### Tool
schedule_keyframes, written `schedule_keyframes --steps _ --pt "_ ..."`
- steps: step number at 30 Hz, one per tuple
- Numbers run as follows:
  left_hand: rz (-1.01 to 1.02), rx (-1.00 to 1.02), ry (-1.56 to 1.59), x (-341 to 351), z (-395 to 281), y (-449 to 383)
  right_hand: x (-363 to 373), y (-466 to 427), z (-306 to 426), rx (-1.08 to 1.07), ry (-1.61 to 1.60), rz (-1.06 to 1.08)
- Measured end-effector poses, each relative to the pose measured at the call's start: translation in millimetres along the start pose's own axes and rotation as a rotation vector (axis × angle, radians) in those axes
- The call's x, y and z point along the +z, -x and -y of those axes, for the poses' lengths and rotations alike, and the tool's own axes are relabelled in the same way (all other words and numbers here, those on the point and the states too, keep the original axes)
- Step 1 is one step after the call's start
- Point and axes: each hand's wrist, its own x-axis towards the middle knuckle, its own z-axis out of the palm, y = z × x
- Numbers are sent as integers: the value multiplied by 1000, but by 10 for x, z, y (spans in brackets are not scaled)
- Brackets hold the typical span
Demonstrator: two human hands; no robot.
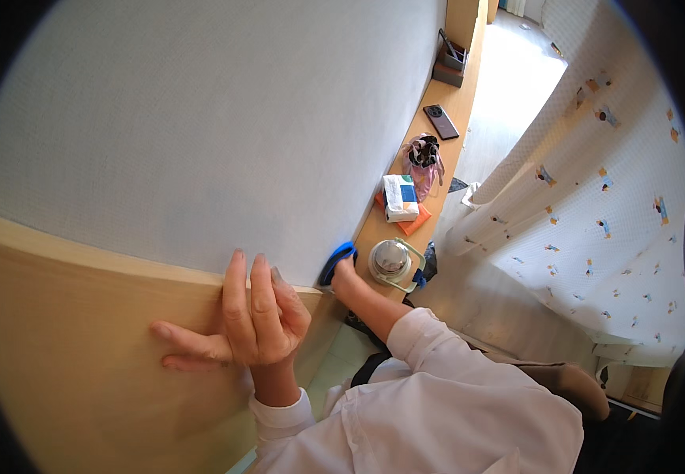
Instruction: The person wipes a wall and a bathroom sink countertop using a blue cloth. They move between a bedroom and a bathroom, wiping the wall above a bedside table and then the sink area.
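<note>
My left hand (262, 320) is raised over the pale wooden panel (82, 332), its fingers spread and holding nothing. Two fingertips overlap the panel's top edge; whether they touch it is unclear. My right hand (344, 274) grips a blue-rimmed, dark-faced object (337, 260), possibly a brush or eraser, against the foot of the grey-white textured wall (200, 130). Most of its fingers are hidden. Just right of that hand, a round container with a clear domed lid (391, 258) and a pale green handle stands on the narrow wooden ledge (372, 234).
Farther along the ledge are a tissue pack (401, 198) on an orange packet (418, 220), a pink drawstring bag (424, 175), a smartphone (441, 122) and a dark organizer (450, 66). A patterned white curtain (591, 219) hangs at right. A dark plastic bag (430, 263) lies below the ledge.
</note>
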Motion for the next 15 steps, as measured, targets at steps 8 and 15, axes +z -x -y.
schedule_keyframes --steps 8,15 --pt "8 -13 -6 -4 0 12 104 1051 515 -8 304 124" --pt "25 -28 -27 0 -15 30 109 1059 610 -155 590 76"
